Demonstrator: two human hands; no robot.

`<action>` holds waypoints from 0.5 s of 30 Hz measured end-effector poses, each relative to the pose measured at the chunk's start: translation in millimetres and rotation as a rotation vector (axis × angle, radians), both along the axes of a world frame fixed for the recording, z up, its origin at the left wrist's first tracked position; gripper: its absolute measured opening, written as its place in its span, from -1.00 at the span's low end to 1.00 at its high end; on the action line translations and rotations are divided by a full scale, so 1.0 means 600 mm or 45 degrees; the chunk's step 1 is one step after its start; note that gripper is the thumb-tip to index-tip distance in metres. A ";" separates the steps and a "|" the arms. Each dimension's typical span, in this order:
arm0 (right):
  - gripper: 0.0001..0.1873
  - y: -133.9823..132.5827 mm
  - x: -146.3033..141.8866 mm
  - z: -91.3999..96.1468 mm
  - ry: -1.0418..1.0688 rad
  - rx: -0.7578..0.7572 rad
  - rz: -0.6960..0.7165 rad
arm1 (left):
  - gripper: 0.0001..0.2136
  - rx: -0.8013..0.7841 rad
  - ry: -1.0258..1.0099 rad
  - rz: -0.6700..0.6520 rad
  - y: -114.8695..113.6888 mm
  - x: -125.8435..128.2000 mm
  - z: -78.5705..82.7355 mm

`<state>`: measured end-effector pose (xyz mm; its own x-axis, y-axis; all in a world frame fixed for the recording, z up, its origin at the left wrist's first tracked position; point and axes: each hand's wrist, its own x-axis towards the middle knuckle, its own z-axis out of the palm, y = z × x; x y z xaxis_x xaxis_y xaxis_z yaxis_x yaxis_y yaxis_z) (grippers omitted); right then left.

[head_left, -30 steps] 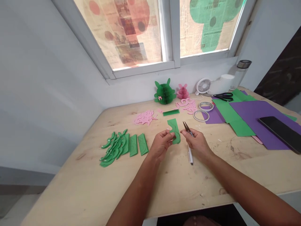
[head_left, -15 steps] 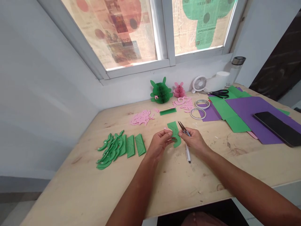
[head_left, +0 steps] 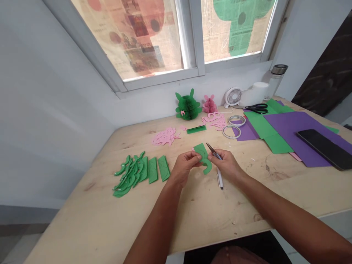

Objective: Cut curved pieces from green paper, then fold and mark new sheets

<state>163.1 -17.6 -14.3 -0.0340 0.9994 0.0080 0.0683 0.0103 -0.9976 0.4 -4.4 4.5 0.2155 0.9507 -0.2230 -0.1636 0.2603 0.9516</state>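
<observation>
My left hand point(head_left: 184, 167) is closed, pinching a green piece of paper point(head_left: 203, 151) by its left edge. That paper has a curved cut at its lower end and faint drawn lines. Fingers of my right hand point(head_left: 227, 164) wrap a pair of small pointed scissors point(head_left: 211, 147), whose dark blades point up and left, just right of the paper. The scissors' handle is mostly hidden in the hand. Below my right hand a white pen point(head_left: 220, 180) lies on the table. Left of my hands are folded green paper strips point(head_left: 164, 168) and a pile of cut green pieces point(head_left: 130, 174).
Pink paper scraps point(head_left: 165, 136), a green folded strip point(head_left: 196, 129) and tape rolls point(head_left: 231, 132) lie farther back. Green point(head_left: 188, 107) and pink point(head_left: 209, 104) paper figures stand by the wall. Black-handled scissors point(head_left: 257, 108), purple sheets point(head_left: 305, 126) and a phone point(head_left: 324, 148) are at right.
The green paper has turned slightly, its upper end tipping left. The scissor blades have shifted a little left and down. My hands stay in nearly the same place.
</observation>
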 end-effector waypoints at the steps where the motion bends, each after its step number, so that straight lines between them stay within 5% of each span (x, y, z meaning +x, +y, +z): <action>1: -0.77 0.000 0.000 0.000 0.001 0.000 0.007 | -0.76 -0.005 0.004 -0.007 0.000 -0.001 0.000; 15: -0.78 -0.002 -0.001 -0.006 0.036 -0.040 -0.013 | -0.75 -0.056 -0.060 -0.121 0.000 -0.007 -0.002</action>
<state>162.3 -18.5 -17.7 -0.0241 0.9995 -0.0223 0.0399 -0.0213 -0.9990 -3.9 -4.2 3.1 0.3156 0.9150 -0.2515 -0.1801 0.3180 0.9308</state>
